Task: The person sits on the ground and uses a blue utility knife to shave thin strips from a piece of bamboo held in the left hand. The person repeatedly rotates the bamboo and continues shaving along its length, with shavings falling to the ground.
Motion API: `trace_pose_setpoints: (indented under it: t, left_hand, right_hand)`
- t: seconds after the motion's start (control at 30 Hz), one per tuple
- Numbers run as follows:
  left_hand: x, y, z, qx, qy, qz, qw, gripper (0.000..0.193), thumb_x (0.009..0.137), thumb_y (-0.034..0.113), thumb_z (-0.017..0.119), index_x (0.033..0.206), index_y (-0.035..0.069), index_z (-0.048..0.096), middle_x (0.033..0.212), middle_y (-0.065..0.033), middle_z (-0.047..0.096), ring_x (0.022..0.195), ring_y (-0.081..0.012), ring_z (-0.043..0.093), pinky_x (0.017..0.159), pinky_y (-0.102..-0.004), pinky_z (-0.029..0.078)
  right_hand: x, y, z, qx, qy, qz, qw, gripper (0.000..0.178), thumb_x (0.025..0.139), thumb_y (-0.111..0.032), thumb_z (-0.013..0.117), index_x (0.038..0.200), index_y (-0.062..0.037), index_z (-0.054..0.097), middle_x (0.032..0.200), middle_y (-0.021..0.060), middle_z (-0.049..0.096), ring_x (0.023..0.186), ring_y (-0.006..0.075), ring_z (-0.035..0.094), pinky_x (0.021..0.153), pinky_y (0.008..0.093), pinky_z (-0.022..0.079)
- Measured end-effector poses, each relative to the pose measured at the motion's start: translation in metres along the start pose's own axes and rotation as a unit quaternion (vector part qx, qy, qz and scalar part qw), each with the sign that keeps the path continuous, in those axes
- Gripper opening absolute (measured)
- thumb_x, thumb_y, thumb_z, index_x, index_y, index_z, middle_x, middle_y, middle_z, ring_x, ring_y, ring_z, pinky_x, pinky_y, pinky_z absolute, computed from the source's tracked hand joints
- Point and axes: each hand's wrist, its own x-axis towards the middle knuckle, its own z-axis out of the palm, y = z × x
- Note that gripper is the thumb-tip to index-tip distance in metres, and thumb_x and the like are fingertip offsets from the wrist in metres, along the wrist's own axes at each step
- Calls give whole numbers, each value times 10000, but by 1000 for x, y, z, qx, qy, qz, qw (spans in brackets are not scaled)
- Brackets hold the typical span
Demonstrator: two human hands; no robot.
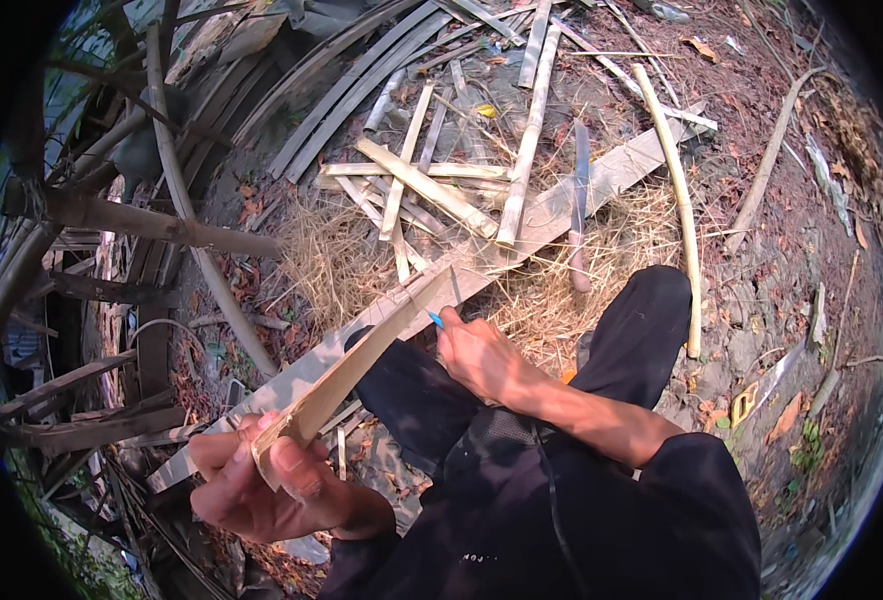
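Left fingers [298, 468] pinch bamboo strip [361, 362], right fingers [450, 343] grip blue pen-like tool [434, 319]; strip best held steady against wobble.

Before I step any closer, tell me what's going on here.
The left hand grips one end of a pale strip, apparently split bamboo, slanting above a long board. The right hand holds a small blue item, mostly hidden, near the strip's far end; contact isn't clear. A long knife lies across the board. More cut pieces lie scattered ahead, and a yellow-handled saw lies to the right.
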Motion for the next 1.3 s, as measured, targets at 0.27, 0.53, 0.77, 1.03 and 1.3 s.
trace_pose_setpoints:
  t: [0.27,0.53,0.77,1.03,1.3]
  left_hand:
    - [-1,3,-5,-48,-68,4,997,252,868,139,628,1013,42,446,797,-147,510,502,-126,465,370,-210,368]
    - [7,-4,-8,-88,-80,-9,993,251,865,130,637,1015,30,464,815,-152,530,512,-114,492,426,-195,412]
    - [24,-9,-14,-92,-144,10,985,197,859,64,619,1025,1,535,896,-145,474,617,-144,555,498,-234,535]
    - [34,-15,-7,-109,-169,13,979,191,861,14,599,1038,3,525,898,-131,484,662,-142,545,524,-241,518]
    - [33,-15,-3,-116,-141,-16,983,212,850,0,610,1036,5,509,919,-132,494,638,-139,554,488,-228,486]
  right_hand:
    - [19,-30,-22,85,-20,66,994,155,894,-95,481,933,54,462,560,214,526,528,397,552,498,454,430]
    - [-11,74,14,-45,-124,218,967,242,932,-179,401,961,34,511,686,267,602,666,453,598,601,515,467]
    - [23,-93,-81,147,-23,-38,988,204,934,-152,470,1009,37,451,608,251,552,624,434,577,550,489,435]
    - [12,-97,-61,28,-61,75,995,186,919,-115,463,971,61,438,592,246,514,557,407,564,510,489,427]
    - [14,-105,-78,171,40,1,984,228,912,-93,482,1042,90,447,568,245,533,544,418,566,486,465,443]
